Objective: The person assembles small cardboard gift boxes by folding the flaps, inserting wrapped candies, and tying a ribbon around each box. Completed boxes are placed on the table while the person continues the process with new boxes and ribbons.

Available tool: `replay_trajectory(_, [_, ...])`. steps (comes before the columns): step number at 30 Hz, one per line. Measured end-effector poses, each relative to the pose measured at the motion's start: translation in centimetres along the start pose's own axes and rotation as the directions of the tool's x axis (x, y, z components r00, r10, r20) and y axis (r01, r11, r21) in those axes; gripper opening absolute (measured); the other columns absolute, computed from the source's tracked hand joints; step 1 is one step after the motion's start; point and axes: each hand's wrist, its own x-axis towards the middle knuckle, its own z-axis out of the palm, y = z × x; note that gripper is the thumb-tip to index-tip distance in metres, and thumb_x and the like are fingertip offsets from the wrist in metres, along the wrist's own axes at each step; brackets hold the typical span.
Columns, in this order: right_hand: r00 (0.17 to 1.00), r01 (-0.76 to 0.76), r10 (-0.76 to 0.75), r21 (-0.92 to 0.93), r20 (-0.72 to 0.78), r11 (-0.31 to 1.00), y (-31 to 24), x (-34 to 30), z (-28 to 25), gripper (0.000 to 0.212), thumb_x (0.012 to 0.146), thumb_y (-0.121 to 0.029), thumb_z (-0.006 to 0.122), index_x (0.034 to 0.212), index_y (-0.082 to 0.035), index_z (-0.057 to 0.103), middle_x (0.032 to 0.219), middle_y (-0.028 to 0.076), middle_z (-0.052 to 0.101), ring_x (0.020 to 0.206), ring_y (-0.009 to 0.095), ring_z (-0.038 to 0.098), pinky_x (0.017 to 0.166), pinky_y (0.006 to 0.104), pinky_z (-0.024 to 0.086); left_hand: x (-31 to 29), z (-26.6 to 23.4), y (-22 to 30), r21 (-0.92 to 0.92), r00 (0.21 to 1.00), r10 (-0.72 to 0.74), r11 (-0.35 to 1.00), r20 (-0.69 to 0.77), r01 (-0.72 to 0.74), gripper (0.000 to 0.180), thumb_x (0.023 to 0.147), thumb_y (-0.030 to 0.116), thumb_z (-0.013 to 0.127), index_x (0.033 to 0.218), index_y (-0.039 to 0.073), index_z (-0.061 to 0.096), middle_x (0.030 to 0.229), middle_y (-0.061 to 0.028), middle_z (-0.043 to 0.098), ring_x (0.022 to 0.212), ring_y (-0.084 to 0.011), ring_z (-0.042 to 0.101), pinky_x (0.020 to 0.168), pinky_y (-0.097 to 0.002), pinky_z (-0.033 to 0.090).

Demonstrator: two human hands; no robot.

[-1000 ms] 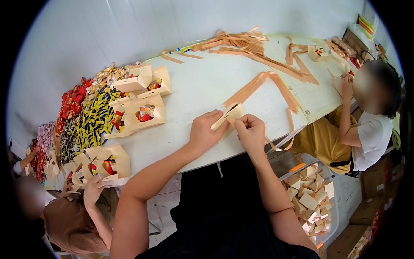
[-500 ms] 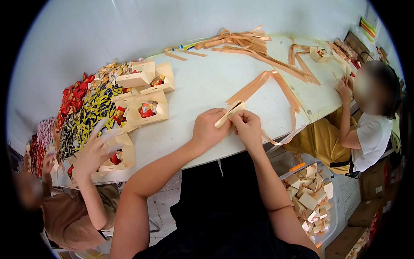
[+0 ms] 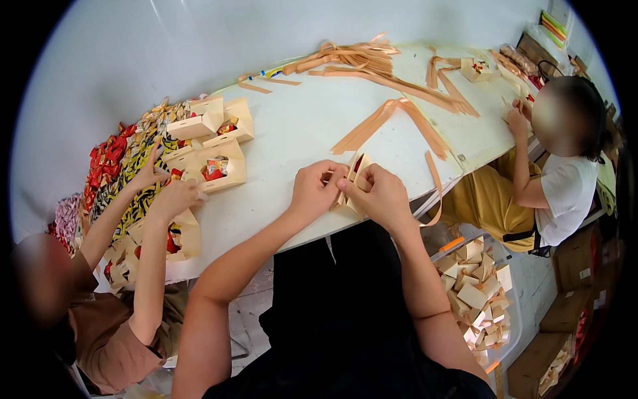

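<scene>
A small cream paper box [image 3: 347,211] is held over the table's front edge, between my two hands. Its top gapes a little, and something red shows inside. My left hand [image 3: 316,191] grips the box's left side with curled fingers. From the right, my right hand [image 3: 381,195] pinches the box's edge between thumb and fingers. Close to my right wrist, a loose peach ribbon [image 3: 435,185] curves down past the table edge; whether its end is in my fingers cannot be seen. Beyond my hands a folded bundle of peach ribbons [image 3: 372,123] lies on the white table [image 3: 286,133].
Open boxes with wrapped sweets [image 3: 222,171] stand at left beside heaped sweets [image 3: 109,159]. A co-worker's hands [image 3: 174,198] reach among them. Another person [image 3: 565,179] sits at right. More ribbons [image 3: 362,60] lie at the back. A bin of boxes [image 3: 475,292] stands below right.
The box between my hands has turned, and its opening now shows red inside. My right hand has shifted its grip. The left co-worker's hands have moved in over the sweets and boxes.
</scene>
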Motion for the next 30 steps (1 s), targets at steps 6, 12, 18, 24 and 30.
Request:
replay_trajectory(6, [0.997,-0.058,0.058,0.008,-0.048,0.998,0.8,0.4,0.0,0.038,0.086,-0.033,0.077,0.075,0.001,0.064,0.068,0.018,0.068,0.064,0.033,0.067,0.066,0.0461,0.054,2.2,-3.1,0.3,-0.417,0.934,-0.208,0.906,-0.291,0.072,0.023,0.118,0.021,0.047,0.118,-0.001,0.054,0.11,-0.0138,0.069,0.086,-0.0226,0.077,0.079,-0.0348,0.067])
replay_trajectory(12, [0.99,-0.032,0.045,0.101,-0.131,0.994,1.7,0.3,2.1,0.035,0.09,-0.025,0.071,0.073,0.002,0.059,0.062,0.014,0.055,0.06,0.027,0.055,0.06,0.044,0.046,1.2,-2.9,-0.9,0.789,0.644,0.631,0.611,-0.434,-0.068,0.034,0.113,0.026,0.06,0.125,-0.004,0.048,0.108,-0.0154,0.061,0.081,-0.029,0.068,0.068,-0.0441,0.055])
replay_trajectory(18, [0.991,0.003,0.024,0.195,-0.134,0.981,2.5,0.6,2.7,0.032,0.094,-0.021,0.07,0.074,0.0,0.058,0.061,0.003,0.051,0.06,0.01,0.048,0.056,0.0345,0.042,-2.9,0.4,2.2,0.471,0.998,0.022,0.882,-0.065,0.011,0.04,0.109,0.024,0.066,0.081,-0.005,0.065,0.081,-0.0113,0.061,0.076,-0.0276,0.06,0.075,-0.0397,0.049])
replay_trajectory(24, [0.999,-0.049,0.043,0.28,0.029,0.959,3.0,1.1,1.5,0.036,0.094,-0.027,0.075,0.074,-0.001,0.061,0.064,0.004,0.058,0.06,0.012,0.054,0.057,0.0337,0.045,1.8,3.3,1.3,-0.257,0.982,-0.028,0.966,-0.188,-0.022,0.043,0.116,0.027,0.056,0.087,-0.002,0.066,0.083,-0.0074,0.067,0.075,-0.0168,0.064,0.07,-0.0351,0.051])
replay_trajectory(30, [0.996,-0.035,0.018,0.192,0.09,0.981,3.4,2.1,1.1,0.04,0.093,-0.036,0.079,0.079,0.0,0.069,0.066,0.007,0.063,0.063,0.015,0.063,0.06,0.034,0.05,3.9,4.0,3.2,-0.568,0.997,-0.063,0.822,-0.037,0.031,0.029,0.12,0.029,0.049,0.117,0.003,0.062,0.078,0.0008,0.058,0.072,-0.0055,0.056,0.069,-0.0243,0.05])
